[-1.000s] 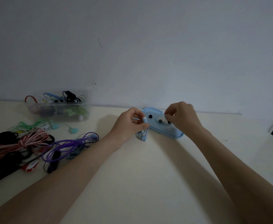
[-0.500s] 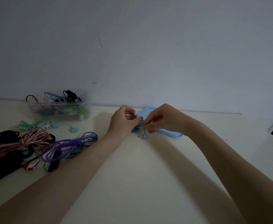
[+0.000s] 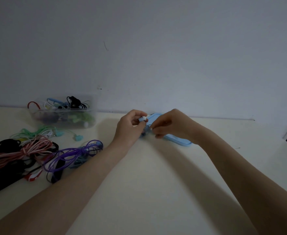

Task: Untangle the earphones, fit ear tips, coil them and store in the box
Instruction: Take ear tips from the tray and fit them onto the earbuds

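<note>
Earbud (image 3: 142,119) axis level, white tip rightward; left hand (image 3: 130,128) grip pinching it; right hand (image 3: 169,123) grip unclear

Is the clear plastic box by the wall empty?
No, the clear plastic box holds a jumble of coloured earphone cables, some poking above its rim.

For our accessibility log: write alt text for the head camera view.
Two bare hands meet at the far middle of a cream table: the left hand pinches a light blue earbud, the right hand works beside it over a blue lid. At left lie coiled purple earphones, other cables, and a clear box of earphones.
</note>
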{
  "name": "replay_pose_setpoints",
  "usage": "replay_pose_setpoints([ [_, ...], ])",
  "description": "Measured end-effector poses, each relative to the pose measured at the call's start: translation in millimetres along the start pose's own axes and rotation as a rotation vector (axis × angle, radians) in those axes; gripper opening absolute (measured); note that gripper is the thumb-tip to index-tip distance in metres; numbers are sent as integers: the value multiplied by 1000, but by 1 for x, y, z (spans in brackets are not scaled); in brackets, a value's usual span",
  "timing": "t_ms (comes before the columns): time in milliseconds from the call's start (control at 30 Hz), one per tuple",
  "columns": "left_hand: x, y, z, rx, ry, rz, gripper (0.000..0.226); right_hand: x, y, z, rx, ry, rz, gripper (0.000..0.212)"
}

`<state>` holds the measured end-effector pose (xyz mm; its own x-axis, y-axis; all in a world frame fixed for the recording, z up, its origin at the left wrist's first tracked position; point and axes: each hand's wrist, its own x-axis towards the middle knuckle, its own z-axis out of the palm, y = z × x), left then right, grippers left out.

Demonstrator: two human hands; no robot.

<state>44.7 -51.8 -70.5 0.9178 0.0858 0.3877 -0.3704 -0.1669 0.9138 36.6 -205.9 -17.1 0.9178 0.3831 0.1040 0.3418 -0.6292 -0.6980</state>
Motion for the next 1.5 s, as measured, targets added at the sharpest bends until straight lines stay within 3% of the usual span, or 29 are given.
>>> replay_pose_setpoints([
  [133, 0, -2, -2, -55, -24, -8, 16, 1, 8, -4, 473, 110, 100, 6],
  [267, -1, -2, -1, -51, -33, -1, 13, 4, 10, -1, 621, 163, 133, 5],
  [767, -9, 6, 3, 265, 23, 142, 19, 4, 12, 5, 601, 109, 138, 9],
  [1267, -9, 3, 4, 268, 38, 204, 24, 4, 17, 5, 649, 77, 115, 15],
  [1500, -9, 3, 4, 255, 31, 173, 15, 6, 19, 7, 655, 85, 125, 11],
])
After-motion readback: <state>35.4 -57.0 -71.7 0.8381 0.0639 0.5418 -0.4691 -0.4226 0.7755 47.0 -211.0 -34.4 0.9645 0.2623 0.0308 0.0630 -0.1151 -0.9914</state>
